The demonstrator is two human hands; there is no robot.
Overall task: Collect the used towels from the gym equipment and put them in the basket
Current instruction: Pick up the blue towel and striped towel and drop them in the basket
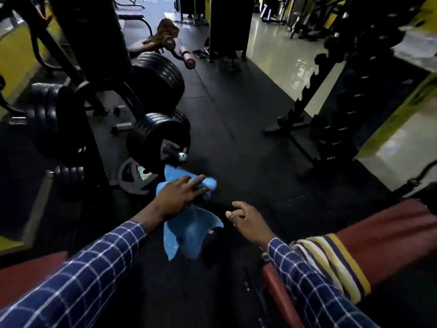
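Observation:
A blue towel (189, 229) hangs over a dark bar low in the middle of the view. My left hand (181, 195) lies on top of it, fingers curled over its upper fold. My right hand (248, 220) hovers just right of the towel, loosely curled and holding nothing. A striped purple, yellow and white towel (335, 261) sits by my right forearm against a red pad (387, 235); I cannot tell whether it hangs on my arm. A brown towel (166, 29) lies bunched on a machine far back. No basket is in view.
Stacks of black weight plates (156, 136) on a machine stand close on the left. A loose plate (132, 178) leans on the floor. A dark notched rack (331, 107) fills the right. Black rubber floor (236, 129) runs between them. Another red pad (26, 273) sits at lower left.

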